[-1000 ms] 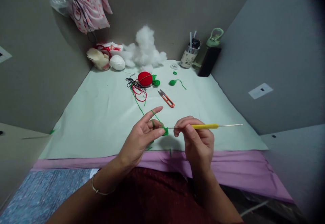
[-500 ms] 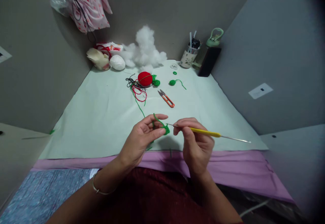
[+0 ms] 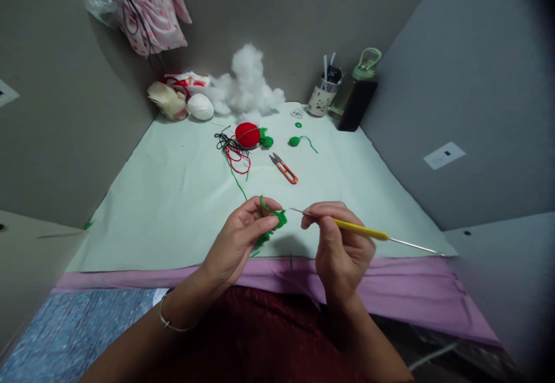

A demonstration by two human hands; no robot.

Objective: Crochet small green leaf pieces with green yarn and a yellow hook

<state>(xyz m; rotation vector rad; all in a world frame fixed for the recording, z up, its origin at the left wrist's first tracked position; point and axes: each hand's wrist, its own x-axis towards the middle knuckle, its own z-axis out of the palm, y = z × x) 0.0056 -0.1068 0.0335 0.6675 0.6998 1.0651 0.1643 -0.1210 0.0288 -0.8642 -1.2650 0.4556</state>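
Between the thumb and fingers of my left hand [image 3: 243, 232] is a small piece of green crochet [image 3: 281, 218], with green yarn [image 3: 262, 202] looped over the index finger. More of the green work hangs below the thumb, partly hidden by the hand. My right hand [image 3: 342, 247] grips a crochet hook [image 3: 362, 230] with a yellow handle and metal at both ends, held like a pen. The hook's tip points left and stands a little apart from the green piece. A strand of green yarn runs from my left hand back toward the tangled yarn.
Orange thread snips [image 3: 284, 169] lie mid-table. Behind are a red ball [image 3: 248, 135] with green parts, tangled black and red yarn [image 3: 234, 150], and a small green ball [image 3: 294, 141]. White stuffing [image 3: 251, 82], a pen cup [image 3: 321, 98], a bottle [image 3: 364, 70] and a black phone [image 3: 358, 105] line the back.
My right hand has drawn the hook back to the right, so its tip has come away from the green crochet. My left hand has tilted slightly, showing more of the green piece.
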